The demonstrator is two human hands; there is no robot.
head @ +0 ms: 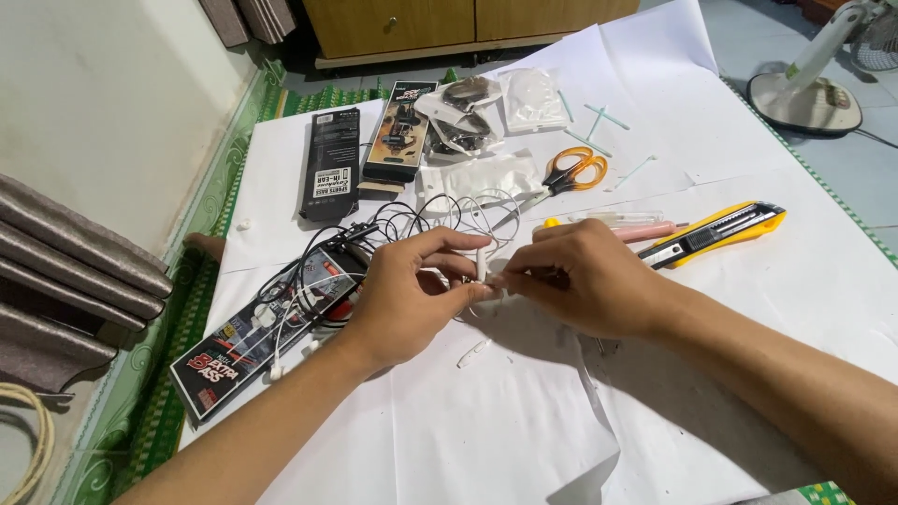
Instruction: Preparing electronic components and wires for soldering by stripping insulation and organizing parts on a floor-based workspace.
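Head camera: both hands, left [407, 299] and right [585, 281], pinch a small white earphone piece [484, 266] between their fingertips above the paper-covered tabletop [486, 430], with tangled earphone cables [412, 220] just behind it.

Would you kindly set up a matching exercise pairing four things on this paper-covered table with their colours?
Things:
1. scissors
2. utility knife
3. earphone cable
4. upright flat box

Colours:
A. white
B. black
C. orange handles
D. yellow and black

Pairs: 1-C, 2-D, 3-A, 4-B
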